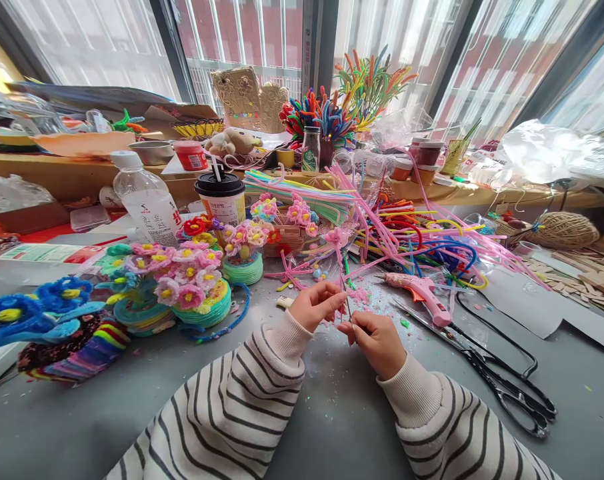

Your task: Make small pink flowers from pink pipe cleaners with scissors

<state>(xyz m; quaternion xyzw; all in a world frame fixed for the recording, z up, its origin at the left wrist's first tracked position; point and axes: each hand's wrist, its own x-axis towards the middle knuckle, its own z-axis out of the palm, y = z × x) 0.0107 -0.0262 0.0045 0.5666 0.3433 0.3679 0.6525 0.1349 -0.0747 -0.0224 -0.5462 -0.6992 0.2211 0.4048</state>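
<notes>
My left hand (318,305) pinches a thin dark stem (349,305) between thumb and fingertips. Just below and to the right, my right hand (378,339) is closed on the lower part of the same stem. A pink fuzzy flower (335,237) shows above the hands, in line with the stem; whether the two are joined I cannot tell. Pink pipe cleaner pieces (358,295) and glitter lie on the grey table just beyond my fingers. Left of my left hand is a small pot of pink pipe cleaner flowers (189,277), with a blue braided cord (239,319) beside it.
To the right lie a pink glue gun (422,292) and large black-handled scissors (502,380), blades pointing inward. Bundled pipe cleaners (302,193) fill the back. A plastic bottle (145,200), a lidded cup (221,197) and a blue-flowered pot (72,347) stand on the left.
</notes>
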